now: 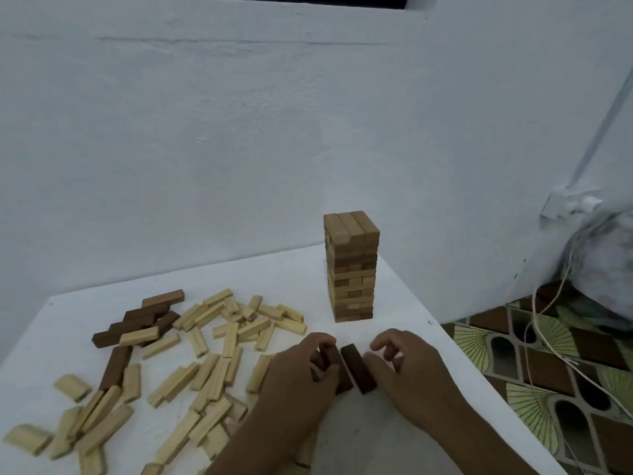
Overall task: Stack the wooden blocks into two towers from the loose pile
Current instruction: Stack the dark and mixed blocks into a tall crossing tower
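Take the finished tower (351, 265) as your landmark: it stands upright toward the far right part of the white table (383, 437), many layers high, three pale blocks across its top.

Just in front of the tower, nearer to you, two dark blocks (358, 368) lie flat on the table side by side, long sides touching or nearly so, running away from you at a slight angle. Your left hand (305, 375) is curled over the left one, fingers wrapped on its far end and thumb side against it, so it grips that block. Your right hand (407, 368) sits just right of the right block with its fingers bent and narrowly parted; the thumb appears to press the block's side, but the view is too dim and soft there to say whether it truly holds it.

To the left of the tower, and spreading toward you, the loose pile (205, 365) of pale blocks lies scattered in all directions, some overlapping. At the pile's far left edge, well apart from the tower, a cluster of dark brown blocks (137, 323) lies mixed among them.

To the right of the tower, beyond the table edge, a white cord (548, 323) trails over a patterned floor (534, 389).
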Action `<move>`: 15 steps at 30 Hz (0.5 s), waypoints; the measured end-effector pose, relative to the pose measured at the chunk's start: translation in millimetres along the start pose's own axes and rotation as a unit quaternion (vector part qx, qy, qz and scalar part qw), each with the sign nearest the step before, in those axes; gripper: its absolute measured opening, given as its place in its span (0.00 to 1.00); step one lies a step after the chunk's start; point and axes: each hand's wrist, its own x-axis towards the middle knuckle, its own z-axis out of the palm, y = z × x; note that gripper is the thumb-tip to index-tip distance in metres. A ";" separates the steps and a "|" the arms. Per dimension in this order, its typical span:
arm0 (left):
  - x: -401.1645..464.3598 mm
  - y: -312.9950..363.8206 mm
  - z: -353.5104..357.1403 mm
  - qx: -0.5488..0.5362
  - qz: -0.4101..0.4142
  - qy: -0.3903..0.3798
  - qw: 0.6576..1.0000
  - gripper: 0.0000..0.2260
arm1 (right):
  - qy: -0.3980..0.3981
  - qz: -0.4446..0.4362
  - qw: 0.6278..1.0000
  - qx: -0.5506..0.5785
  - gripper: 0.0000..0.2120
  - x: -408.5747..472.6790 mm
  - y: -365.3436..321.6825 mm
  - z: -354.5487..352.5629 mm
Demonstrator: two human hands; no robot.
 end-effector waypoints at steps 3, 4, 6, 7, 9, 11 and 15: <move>-3.1 -0.8 4.2 0.047 0.038 0.015 0.998 0.14 | 0.016 -0.026 0.999 0.019 0.05 8.2 3.0 -0.4; -3.6 -3.0 5.8 0.058 0.050 0.014 0.997 0.14 | 0.017 -0.040 0.999 0.022 0.07 10.4 2.9 0.7; -3.6 -8.9 9.7 0.073 0.064 0.009 0.995 0.14 | 0.020 -0.067 0.997 0.028 0.11 12.1 4.0 2.8; -3.0 -11.6 11.4 0.075 0.068 0.009 0.995 0.13 | 0.028 -0.080 0.996 0.029 0.13 11.8 6.5 3.7; -3.2 -16.2 13.0 0.074 0.075 0.012 0.994 0.13 | 0.054 -0.102 0.993 0.035 0.14 9.9 13.8 4.9; -3.8 -20.8 13.8 0.064 0.082 0.007 0.995 0.15 | 0.079 -0.116 0.988 0.063 0.13 8.1 22.1 5.9; -8.2 -24.9 15.7 0.039 0.107 0.000 0.993 0.21 | 0.086 -0.144 0.984 0.064 0.09 6.4 33.4 8.3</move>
